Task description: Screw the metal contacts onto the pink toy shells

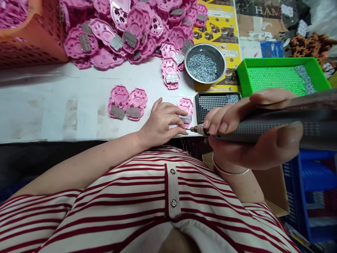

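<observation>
My right hand [247, 133] is wrapped round a dark electric screwdriver [265, 123], whose bit points left. The bit's tip is at the near edge of a pink plastic shell [185, 104] with a metal plate, lying at the table's front edge. My left hand [165, 121] has its fingers over that shell and holds it, thumb and forefinger close together beside the tip. Any screw there is too small to see. Left of this hand lie two more pink shells [119, 96] with grey metal plates.
Behind are a heap of pink shells [134, 26] and an orange basket [50, 31]. A metal bowl [187, 66] of small screws, a black perforated tray [210, 103] and a green tray [276, 63] stand near my right hand. A blue crate [297, 189] sits below, right.
</observation>
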The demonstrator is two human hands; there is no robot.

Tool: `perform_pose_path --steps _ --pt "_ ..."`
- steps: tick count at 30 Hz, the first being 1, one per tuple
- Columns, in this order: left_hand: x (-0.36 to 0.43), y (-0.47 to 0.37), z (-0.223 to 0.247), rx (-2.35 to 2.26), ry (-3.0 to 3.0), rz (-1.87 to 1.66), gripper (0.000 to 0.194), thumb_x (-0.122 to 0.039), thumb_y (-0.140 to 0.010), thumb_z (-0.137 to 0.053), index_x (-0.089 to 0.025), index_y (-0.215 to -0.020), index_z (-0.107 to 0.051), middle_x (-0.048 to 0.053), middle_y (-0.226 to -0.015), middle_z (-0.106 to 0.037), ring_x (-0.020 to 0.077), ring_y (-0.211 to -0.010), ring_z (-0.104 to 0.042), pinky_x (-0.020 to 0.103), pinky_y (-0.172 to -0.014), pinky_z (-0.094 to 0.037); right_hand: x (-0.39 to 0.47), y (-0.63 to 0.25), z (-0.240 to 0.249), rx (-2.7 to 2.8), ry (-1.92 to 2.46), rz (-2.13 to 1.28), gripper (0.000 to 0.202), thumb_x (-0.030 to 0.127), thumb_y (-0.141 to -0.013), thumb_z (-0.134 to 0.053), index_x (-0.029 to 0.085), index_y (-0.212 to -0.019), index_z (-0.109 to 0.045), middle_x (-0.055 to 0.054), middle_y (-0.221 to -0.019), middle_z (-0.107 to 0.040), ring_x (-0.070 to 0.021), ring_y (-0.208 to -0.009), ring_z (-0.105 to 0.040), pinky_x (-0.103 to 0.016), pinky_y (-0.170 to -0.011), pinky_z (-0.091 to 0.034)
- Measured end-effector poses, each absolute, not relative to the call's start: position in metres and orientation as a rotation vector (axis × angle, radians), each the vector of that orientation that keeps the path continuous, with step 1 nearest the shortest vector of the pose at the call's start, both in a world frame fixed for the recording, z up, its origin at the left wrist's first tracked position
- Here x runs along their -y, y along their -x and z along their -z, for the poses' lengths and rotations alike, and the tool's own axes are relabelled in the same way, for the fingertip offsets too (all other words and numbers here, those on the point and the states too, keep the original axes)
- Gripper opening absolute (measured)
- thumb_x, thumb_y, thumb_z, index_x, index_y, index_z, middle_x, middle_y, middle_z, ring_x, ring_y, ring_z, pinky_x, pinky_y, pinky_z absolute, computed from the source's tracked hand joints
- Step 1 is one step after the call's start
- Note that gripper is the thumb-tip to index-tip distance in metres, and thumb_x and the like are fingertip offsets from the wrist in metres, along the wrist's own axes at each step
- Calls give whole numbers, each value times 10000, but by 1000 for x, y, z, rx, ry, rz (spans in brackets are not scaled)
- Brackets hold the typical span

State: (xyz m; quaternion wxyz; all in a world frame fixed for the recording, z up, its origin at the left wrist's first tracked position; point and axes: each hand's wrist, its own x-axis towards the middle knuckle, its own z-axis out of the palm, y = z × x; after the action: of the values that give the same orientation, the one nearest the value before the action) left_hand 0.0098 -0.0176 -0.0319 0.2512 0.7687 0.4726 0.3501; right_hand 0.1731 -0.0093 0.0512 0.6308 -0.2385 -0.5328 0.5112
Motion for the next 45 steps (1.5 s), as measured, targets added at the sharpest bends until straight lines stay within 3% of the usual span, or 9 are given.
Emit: perform_pose_path --steps 12,18,26,30,35,45 --pt "23 -10 30 -1265 -2105 -956 100 -298 -879 -667 -230 -819 -708 39 -1200 -701 215 -1132 -598 567 -1185 -201 11 -172 -65 1157 659 -1241 139 347 -814 -743 251 -838 -645 68 -554 -574 -132 -477 -529 -301 -524 -508" --pt "23 -9 30 -1274 -2100 -981 89 -272 -872 -679 -226 -802 -709 38 -1166 -714 218 -1117 -603 576 -1177 -203 13 -168 -67 1229 739 -1271 352 500 -781 -734 278 -1020 -602 49 -612 -569 -209 -604 -647 -386 -565 -587" --pt "22 -9 30 -1251 -2087 -1026 75 -287 -854 -722 -252 -790 -742 19 -1113 -729 212 -1088 -604 566 -1180 -209 7 -164 -64 1269 666 -1319 473 512 -740 -750 304 -1134 -590 15 -660 -592 -265 -722 -682 -434 -612 -616" --pt "23 -9 28 -1249 -2108 -990 86 -259 -874 -676 -249 -811 -734 22 -1133 -725 211 -1108 -602 568 -1186 -199 8 -174 -60 1275 657 -1295 381 466 -756 -757 302 -1075 -628 20 -629 -574 -246 -666 -653 -412 -592 -602" --pt "23 -8 27 -1292 -2140 -934 111 -283 -884 -663 -245 -794 -715 15 -1141 -726 209 -1114 -598 561 -1198 -186 11 -177 -57 1184 638 -1240 114 361 -833 -715 268 -884 -673 43 -596 -557 -143 -503 -534 -314 -540 -535" --pt "22 -7 27 -1286 -2187 -954 125 -305 -880 -680 -237 -779 -707 9 -1128 -731 211 -1105 -596 570 -1198 -191 10 -171 -56 1225 593 -1228 95 349 -855 -712 266 -896 -693 51 -595 -574 -140 -500 -534 -311 -540 -505"
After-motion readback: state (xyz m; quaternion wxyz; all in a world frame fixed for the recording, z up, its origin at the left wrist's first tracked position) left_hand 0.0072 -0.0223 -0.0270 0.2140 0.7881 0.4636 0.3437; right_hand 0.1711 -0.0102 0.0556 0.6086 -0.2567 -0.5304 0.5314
